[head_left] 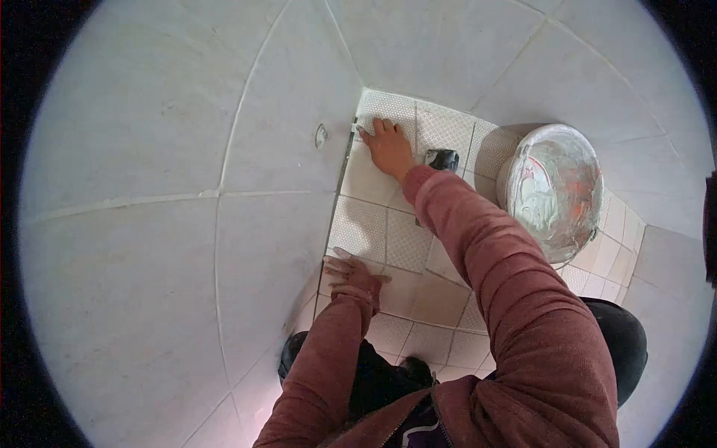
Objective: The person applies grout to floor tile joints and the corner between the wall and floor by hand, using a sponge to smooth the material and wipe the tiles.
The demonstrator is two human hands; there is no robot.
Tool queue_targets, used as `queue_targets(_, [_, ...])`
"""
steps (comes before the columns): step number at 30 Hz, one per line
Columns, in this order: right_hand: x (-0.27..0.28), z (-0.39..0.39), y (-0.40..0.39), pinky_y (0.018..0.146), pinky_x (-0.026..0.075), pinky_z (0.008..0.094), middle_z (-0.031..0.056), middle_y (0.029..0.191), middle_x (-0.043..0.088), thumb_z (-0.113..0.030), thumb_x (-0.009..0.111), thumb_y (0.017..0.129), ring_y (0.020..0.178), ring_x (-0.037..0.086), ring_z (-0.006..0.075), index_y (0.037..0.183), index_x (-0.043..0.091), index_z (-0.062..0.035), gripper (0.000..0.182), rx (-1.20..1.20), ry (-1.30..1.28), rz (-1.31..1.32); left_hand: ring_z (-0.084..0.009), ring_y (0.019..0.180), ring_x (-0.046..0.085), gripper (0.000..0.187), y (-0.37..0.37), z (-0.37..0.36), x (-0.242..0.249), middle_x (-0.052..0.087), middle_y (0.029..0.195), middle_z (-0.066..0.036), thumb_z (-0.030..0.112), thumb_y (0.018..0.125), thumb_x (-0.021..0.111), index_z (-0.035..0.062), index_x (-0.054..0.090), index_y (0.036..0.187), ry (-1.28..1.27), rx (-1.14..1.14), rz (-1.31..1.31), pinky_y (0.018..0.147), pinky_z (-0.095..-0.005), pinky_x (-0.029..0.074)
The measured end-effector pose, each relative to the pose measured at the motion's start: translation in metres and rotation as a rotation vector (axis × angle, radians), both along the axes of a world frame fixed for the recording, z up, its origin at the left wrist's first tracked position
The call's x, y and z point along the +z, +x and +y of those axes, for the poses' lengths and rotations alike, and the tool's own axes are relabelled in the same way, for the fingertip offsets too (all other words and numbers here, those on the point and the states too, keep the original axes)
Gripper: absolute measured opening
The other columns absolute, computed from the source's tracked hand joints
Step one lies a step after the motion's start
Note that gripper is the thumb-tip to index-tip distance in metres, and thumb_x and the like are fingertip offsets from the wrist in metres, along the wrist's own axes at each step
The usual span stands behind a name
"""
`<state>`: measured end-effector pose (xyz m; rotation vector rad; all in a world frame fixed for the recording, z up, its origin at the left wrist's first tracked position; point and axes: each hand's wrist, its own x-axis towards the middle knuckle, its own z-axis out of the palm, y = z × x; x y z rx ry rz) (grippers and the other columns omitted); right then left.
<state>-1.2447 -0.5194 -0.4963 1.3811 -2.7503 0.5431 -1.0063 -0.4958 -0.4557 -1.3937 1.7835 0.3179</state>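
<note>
My right hand reaches forward onto the patterned floor tiles near the far corner, its fingertips by the narrow dark gap along the left wall. Its thumb side touches a small pale bit at that gap. Nearer to me, my left hand rests on the tiles beside the same gap, fingers spread, with nothing in it. A small dark object sits on the floor just right of my right wrist; part of it is hidden by the sleeve.
A bucket smeared inside with whitish paste stands at the right, close to the back wall. Large grey tiles cover the left wall, which has a small round hole. My knees are at the near edge.
</note>
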Motion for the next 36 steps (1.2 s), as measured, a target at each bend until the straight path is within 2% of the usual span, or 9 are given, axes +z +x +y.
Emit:
queue_targets(10, [0.007,0.010,-0.016,0.089,0.035,0.0410,0.0127,0.105,0.048,-0.013,0.044,0.080,0.100,0.044,0.0271,0.114,0.053,-0.0159,0.035,0.143,0.117,-0.041,-0.0425,0.127,-0.009,0.134,0.007,-0.001,-0.004,-0.017,0.135,-0.027,0.054,0.049,0.075,0.0044,-0.020,0.130,0.036,-0.080,-0.003,0.096,-0.0613,0.018])
queue_targets(12, [-0.002,0.010,-0.010,0.084,0.037,0.0388,0.0113,0.107,0.046,-0.009,0.043,0.078,0.100,0.044,0.0251,0.114,0.053,-0.0165,0.038,0.109,-0.032,0.106,-0.0437,0.126,-0.009,0.128,0.012,-0.003,-0.013,-0.015,0.135,-0.029,0.056,0.052,0.072,0.0059,-0.015,0.132,0.106,-0.185,-0.116,0.095,-0.0614,0.019])
queue_targets(15, [0.005,0.003,-0.016,0.086,0.036,0.0392,0.0111,0.107,0.047,-0.008,0.044,0.078,0.101,0.044,0.0253,0.113,0.054,-0.0176,0.038,0.103,0.002,0.080,-0.0463,0.125,-0.007,0.122,0.002,-0.005,-0.001,-0.014,0.135,-0.030,0.058,0.054,0.069,0.0099,-0.008,0.135,0.107,-0.166,-0.130,0.095,-0.0608,0.020])
queue_targets(19, [0.008,0.007,-0.028,0.088,0.035,0.0391,0.0101,0.107,0.047,-0.007,0.045,0.077,0.103,0.043,0.0254,0.115,0.052,-0.0178,0.041,0.152,0.062,0.039,-0.0468,0.125,-0.005,0.121,0.001,-0.002,0.005,-0.012,0.134,-0.031,0.057,0.055,0.069,0.0104,-0.008,0.135,0.105,-0.145,-0.096,0.095,-0.0609,0.021])
queue_targets(21, [0.015,0.011,-0.027,0.089,0.034,0.0388,0.0090,0.107,0.047,-0.007,0.045,0.077,0.103,0.043,0.0246,0.115,0.052,-0.0180,0.041,0.195,0.189,-0.017,-0.0451,0.126,-0.003,0.127,0.014,-0.002,-0.010,-0.012,0.134,-0.032,0.054,0.055,0.072,0.0063,-0.018,0.132,0.061,-0.343,-0.138,0.094,-0.0616,0.021])
queue_targets(24, [0.001,0.014,-0.023,0.093,0.032,0.0419,0.0089,0.112,0.046,-0.013,0.043,0.081,0.108,0.041,0.0254,0.113,0.054,-0.0188,0.034,0.150,0.059,0.036,-0.0439,0.127,-0.004,0.130,0.000,-0.001,0.005,-0.014,0.134,-0.032,0.052,0.056,0.072,0.0035,-0.024,0.128,0.053,-0.106,-0.047,0.094,-0.0620,0.020])
queue_targets(28, [0.002,0.003,-0.026,0.093,0.032,0.0413,0.0114,0.109,0.048,-0.014,0.043,0.081,0.107,0.042,0.0263,0.113,0.054,-0.0168,0.033,0.121,-0.001,0.064,-0.0439,0.127,-0.005,0.132,0.005,-0.001,-0.002,-0.015,0.133,-0.032,0.053,0.053,0.073,0.0035,-0.025,0.128,0.088,-0.115,-0.029,0.095,-0.0614,0.019])
queue_targets(33, [-0.003,0.003,-0.032,0.094,0.030,0.0394,0.0112,0.113,0.044,-0.008,0.047,0.075,0.107,0.040,0.0254,0.113,0.055,-0.0174,0.039,0.100,0.077,-0.142,-0.0429,0.127,-0.004,0.132,0.003,0.002,0.002,-0.014,0.136,-0.027,0.050,0.052,0.076,0.0054,-0.021,0.130,-0.009,-0.061,0.050,0.095,-0.0603,0.020])
queue_targets(36, [-0.009,0.014,-0.027,0.094,0.030,0.0420,0.0120,0.114,0.046,-0.013,0.042,0.082,0.108,0.041,0.0258,0.111,0.055,-0.0129,0.031,0.137,-0.022,0.045,-0.0420,0.127,-0.005,0.127,-0.003,-0.001,0.006,-0.012,0.137,-0.026,0.055,0.056,0.071,0.0067,-0.020,0.131,0.032,-0.088,-0.059,0.094,-0.0618,0.020])
